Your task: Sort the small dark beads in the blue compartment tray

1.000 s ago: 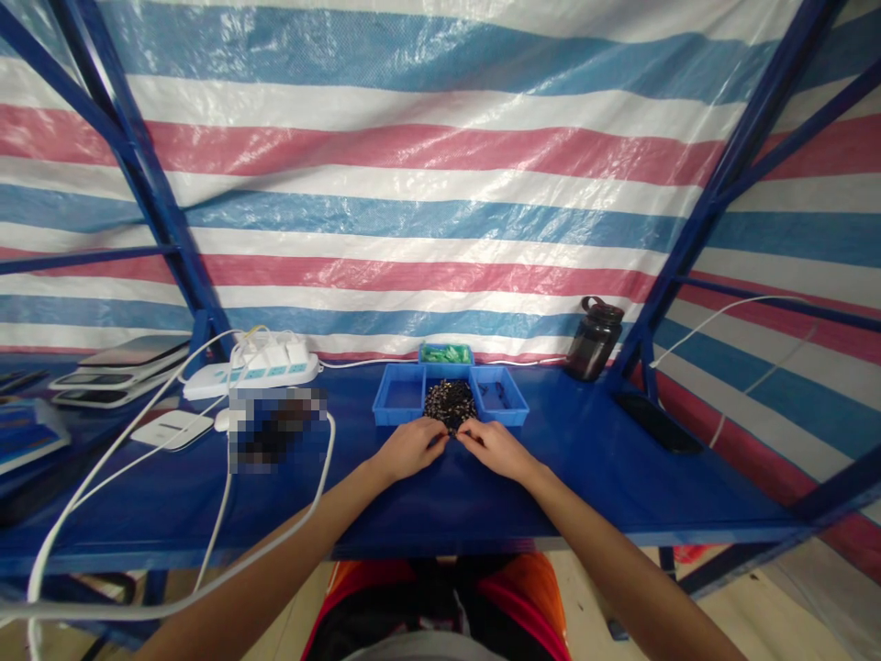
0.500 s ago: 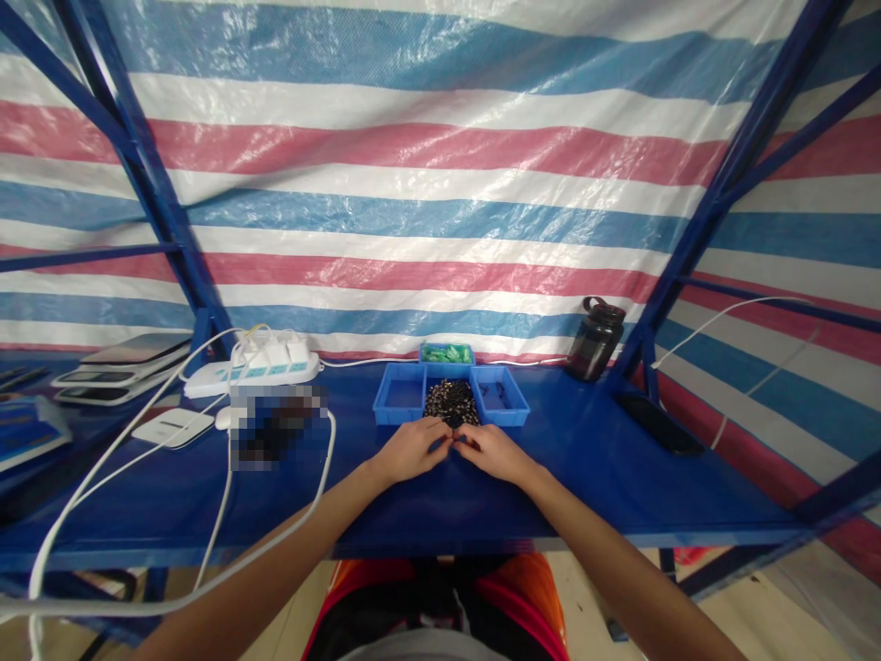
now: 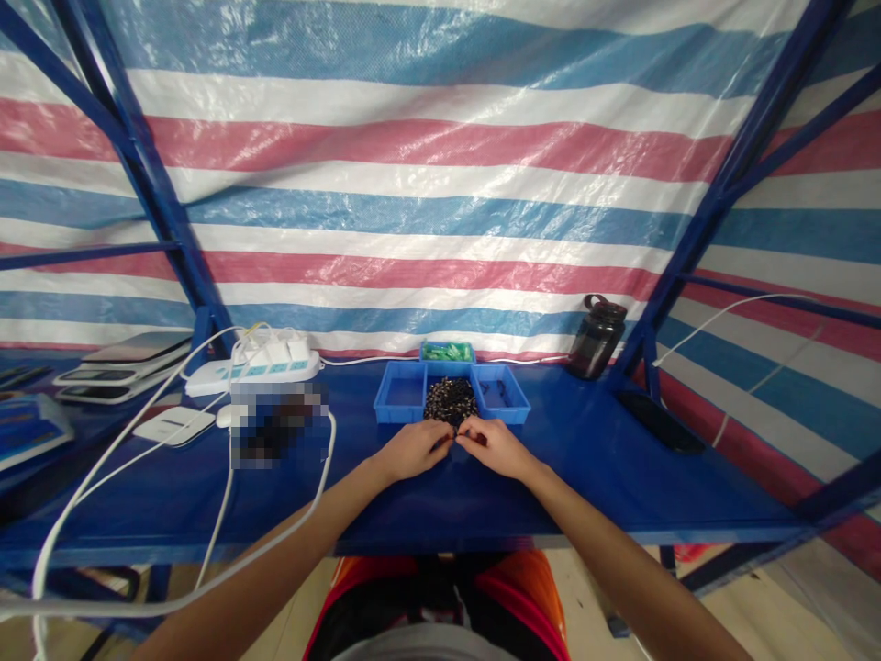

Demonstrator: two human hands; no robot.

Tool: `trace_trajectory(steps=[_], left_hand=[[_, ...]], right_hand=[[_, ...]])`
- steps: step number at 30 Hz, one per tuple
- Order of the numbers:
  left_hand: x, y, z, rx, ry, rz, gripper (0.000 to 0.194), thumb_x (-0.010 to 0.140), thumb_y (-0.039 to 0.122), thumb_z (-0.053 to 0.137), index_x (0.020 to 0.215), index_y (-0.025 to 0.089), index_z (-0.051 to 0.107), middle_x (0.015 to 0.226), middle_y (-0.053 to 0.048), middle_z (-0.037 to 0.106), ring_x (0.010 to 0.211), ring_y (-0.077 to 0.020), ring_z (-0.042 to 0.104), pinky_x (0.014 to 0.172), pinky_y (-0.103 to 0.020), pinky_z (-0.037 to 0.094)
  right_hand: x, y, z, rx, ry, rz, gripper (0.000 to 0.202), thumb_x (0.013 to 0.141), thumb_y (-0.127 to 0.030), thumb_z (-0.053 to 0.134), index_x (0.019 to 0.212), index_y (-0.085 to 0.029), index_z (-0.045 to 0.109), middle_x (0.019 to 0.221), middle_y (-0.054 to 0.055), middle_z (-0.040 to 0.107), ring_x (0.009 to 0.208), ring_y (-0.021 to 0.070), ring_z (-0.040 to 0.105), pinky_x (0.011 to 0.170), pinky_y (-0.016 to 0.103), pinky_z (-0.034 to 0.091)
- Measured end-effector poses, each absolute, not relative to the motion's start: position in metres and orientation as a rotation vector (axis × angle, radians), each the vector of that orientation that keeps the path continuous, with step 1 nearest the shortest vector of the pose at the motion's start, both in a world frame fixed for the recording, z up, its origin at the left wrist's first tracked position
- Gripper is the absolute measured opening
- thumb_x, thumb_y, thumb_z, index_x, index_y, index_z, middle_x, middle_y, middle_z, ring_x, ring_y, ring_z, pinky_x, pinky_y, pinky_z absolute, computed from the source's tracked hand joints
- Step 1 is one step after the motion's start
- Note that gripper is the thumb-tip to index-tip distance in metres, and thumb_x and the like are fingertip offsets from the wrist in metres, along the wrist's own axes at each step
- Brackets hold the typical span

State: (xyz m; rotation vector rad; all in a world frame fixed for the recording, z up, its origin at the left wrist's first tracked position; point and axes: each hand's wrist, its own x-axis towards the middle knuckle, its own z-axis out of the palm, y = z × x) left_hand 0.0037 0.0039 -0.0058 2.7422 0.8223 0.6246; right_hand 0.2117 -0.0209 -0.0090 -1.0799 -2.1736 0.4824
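Note:
My left hand [image 3: 418, 448] and my right hand [image 3: 496, 447] meet fingertip to fingertip at the front of a blue bin [image 3: 451, 371]. Both are closed in a pinch. Something small and dark shows between the fingertips, too small to name. Just beyond them the bin holds a heap of small black and brassy parts [image 3: 451, 400]. To its right is a blue bin [image 3: 521, 409] with a few small dark pieces; the blue bin [image 3: 378, 404] on the left shows a bare floor. Green pieces [image 3: 447, 352] fill a bin at the back.
A dark bottle [image 3: 596, 340] and a black phone-like slab [image 3: 661, 422] are on the right. Leftward are a white power strip [image 3: 254, 370] with plugs, a white flat device [image 3: 174, 426], scales [image 3: 103, 375] and looping white cables [image 3: 323, 473]. Striped sheeting [image 3: 440, 220] hangs behind.
My right hand's fingers have shifted slightly and curled differently at the fingertips. My left hand stays almost in place. The bins and the other things have not moved.

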Motion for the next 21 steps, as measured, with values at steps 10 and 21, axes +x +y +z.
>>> trace_trajectory(steps=[10, 21], left_hand=[[0.0049, 0.0029, -0.0019, 2.653, 0.804, 0.653, 0.027, 0.096, 0.032, 0.034, 0.09, 0.018, 0.057, 0.084, -0.003, 0.059, 0.08, -0.0146, 0.056, 0.072, -0.023, 0.041], [0.005, 0.0092, -0.0071, 2.482, 0.795, 0.686, 0.024, 0.091, 0.034, 0.046, 0.091, 0.016, 0.062, 0.08, -0.001, 0.061, 0.069, -0.0119, 0.053, 0.064, -0.021, 0.04]], right_hand=[[0.2114, -0.0191, -0.0138, -1.132, -2.236, 0.226, 0.007, 0.086, -0.025, 0.056, 0.088, -0.02, 0.059, 0.06, -0.005, 0.054, 0.056, 0.0102, 0.05, 0.056, 0.021, 0.034], [0.2083, -0.0222, -0.0113, -1.078, -2.384, 0.158, 0.012, 0.087, -0.02, 0.052, 0.093, -0.02, 0.062, 0.081, 0.003, 0.064, 0.074, 0.0148, 0.058, 0.07, 0.023, 0.041]])
